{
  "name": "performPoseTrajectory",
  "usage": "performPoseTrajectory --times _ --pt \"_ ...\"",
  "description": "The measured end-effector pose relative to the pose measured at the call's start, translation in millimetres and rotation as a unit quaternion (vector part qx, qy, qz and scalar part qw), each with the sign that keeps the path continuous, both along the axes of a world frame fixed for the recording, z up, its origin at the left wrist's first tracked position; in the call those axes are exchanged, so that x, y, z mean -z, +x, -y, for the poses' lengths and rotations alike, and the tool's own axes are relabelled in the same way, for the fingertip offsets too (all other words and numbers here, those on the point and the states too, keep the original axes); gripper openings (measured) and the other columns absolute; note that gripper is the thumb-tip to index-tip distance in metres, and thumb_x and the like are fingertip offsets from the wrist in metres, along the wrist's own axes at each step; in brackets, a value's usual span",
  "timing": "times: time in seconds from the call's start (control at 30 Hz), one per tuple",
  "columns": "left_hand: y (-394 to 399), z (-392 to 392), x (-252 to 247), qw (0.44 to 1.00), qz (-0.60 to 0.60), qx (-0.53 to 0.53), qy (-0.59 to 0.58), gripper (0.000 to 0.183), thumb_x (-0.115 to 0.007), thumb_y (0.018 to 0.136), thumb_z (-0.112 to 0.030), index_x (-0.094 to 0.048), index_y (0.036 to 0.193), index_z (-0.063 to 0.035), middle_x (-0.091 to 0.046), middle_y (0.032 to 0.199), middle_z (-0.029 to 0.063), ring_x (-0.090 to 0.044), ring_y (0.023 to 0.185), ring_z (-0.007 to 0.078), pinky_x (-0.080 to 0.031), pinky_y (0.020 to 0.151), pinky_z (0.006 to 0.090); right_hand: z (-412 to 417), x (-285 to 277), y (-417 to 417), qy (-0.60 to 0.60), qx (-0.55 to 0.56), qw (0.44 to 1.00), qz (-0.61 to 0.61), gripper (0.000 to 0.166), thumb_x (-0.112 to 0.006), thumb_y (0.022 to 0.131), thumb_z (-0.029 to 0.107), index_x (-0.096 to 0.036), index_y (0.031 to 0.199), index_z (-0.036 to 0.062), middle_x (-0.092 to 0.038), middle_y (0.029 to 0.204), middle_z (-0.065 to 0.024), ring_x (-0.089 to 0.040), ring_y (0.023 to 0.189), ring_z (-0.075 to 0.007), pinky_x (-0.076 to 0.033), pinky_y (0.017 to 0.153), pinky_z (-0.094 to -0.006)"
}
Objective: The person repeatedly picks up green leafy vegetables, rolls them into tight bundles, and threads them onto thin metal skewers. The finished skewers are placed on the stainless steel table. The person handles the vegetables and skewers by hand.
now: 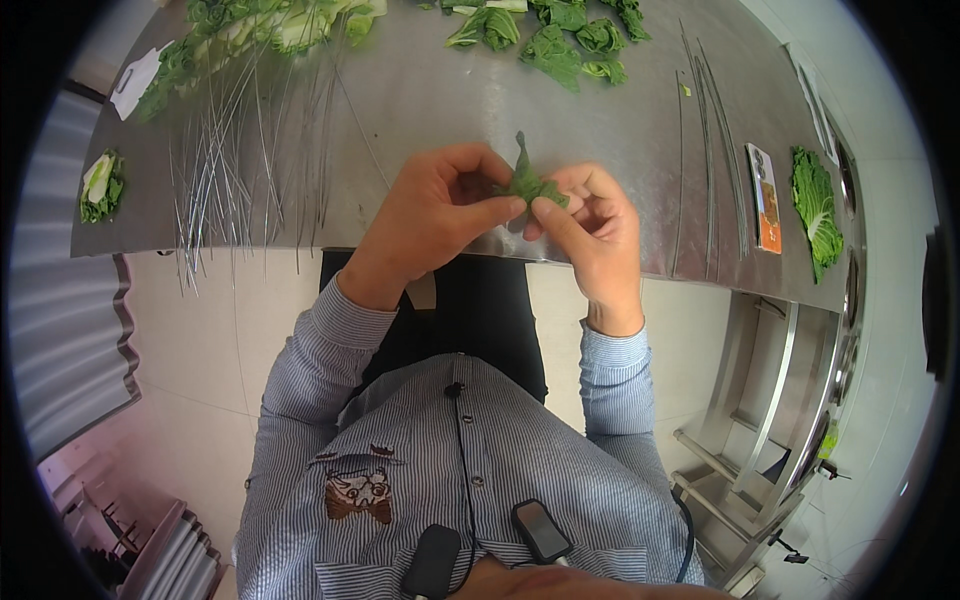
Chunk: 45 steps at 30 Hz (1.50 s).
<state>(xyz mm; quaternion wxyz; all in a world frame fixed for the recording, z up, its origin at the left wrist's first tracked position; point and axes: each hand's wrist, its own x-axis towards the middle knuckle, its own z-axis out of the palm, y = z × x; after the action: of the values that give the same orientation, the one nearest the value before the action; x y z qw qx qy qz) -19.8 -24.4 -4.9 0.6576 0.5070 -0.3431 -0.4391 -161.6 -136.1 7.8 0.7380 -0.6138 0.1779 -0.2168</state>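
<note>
Between my two hands, just above the table's front edge, is a small crumpled green leaf piece (528, 182) with a narrow tip pointing away from me. My left hand (442, 214) pinches its left side between thumb and fingers. On the other side, my right hand (589, 225) grips the leaf with thumb and fingertips. Both hands are over the stainless steel table (442, 97). Part of the leaf is hidden behind the fingers.
Many thin metal wires (225, 165) lie at left, some overhanging the edge; several more wires (705, 142) lie at right. Leafy greens (285, 26) and rolled leaves (559, 45) sit at the back. A card (763, 199), a cabbage leaf (816, 214) and a leaf bundle (101, 186) flank the sides.
</note>
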Motion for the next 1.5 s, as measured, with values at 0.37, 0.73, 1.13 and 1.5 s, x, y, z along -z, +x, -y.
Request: performPoseTrajectory --times 0.37,0.73,1.13,1.5 --pt "-0.9 1.2 -5.1 0.999 -0.022 0.026 0.021 0.02 -0.065 0.079 0.002 -0.058 0.098 0.0025 -0.06 0.094 0.0035 -0.057 0.087 0.0099 -0.045 0.078 0.0229 1.7 7.0 2.7 -0.011 0.016 0.996 0.083 0.018 -0.057 0.078 -0.014 -0.05 0.085 0.0006 -0.056 0.089 -0.0076 -0.056 0.077 -0.0107 -0.047 0.063 -0.0217" --pt "1.3 1.7 -5.1 1.0 -0.021 0.009 0.0 0.02 -0.066 0.079 -0.003 -0.058 0.097 0.0016 -0.06 0.089 0.0031 -0.058 0.082 0.0091 -0.047 0.075 0.0217 1.0 8.3 2.2 -0.041 -0.002 0.994 0.1 0.019 -0.058 0.077 -0.016 -0.054 0.088 -0.0021 -0.058 0.092 -0.0101 -0.059 0.083 -0.0148 -0.049 0.069 -0.0248" --pt "2.0 -0.3 -3.2 0.999 -0.015 0.015 -0.024 0.022 -0.065 0.078 0.004 -0.057 0.098 0.0011 -0.06 0.094 0.0049 -0.058 0.088 0.0117 -0.047 0.08 0.0247 7.1 2.5 4.0 0.036 -0.028 0.998 0.052 0.019 -0.059 0.078 -0.013 -0.052 0.092 -0.001 -0.061 0.089 -0.0091 -0.062 0.078 -0.015 -0.05 0.07 -0.0251" --pt "0.5 -1.1 -5.4 1.0 0.009 0.019 0.006 0.015 -0.062 0.08 0.004 -0.061 0.095 0.0021 -0.062 0.095 0.0063 -0.058 0.089 0.013 -0.046 0.082 0.0261 14.7 -2.2 4.6 0.082 -0.065 0.994 0.015 0.024 -0.06 0.074 -0.015 -0.053 0.092 -0.0004 -0.062 0.088 -0.0072 -0.061 0.077 -0.0138 -0.048 0.069 -0.0235"
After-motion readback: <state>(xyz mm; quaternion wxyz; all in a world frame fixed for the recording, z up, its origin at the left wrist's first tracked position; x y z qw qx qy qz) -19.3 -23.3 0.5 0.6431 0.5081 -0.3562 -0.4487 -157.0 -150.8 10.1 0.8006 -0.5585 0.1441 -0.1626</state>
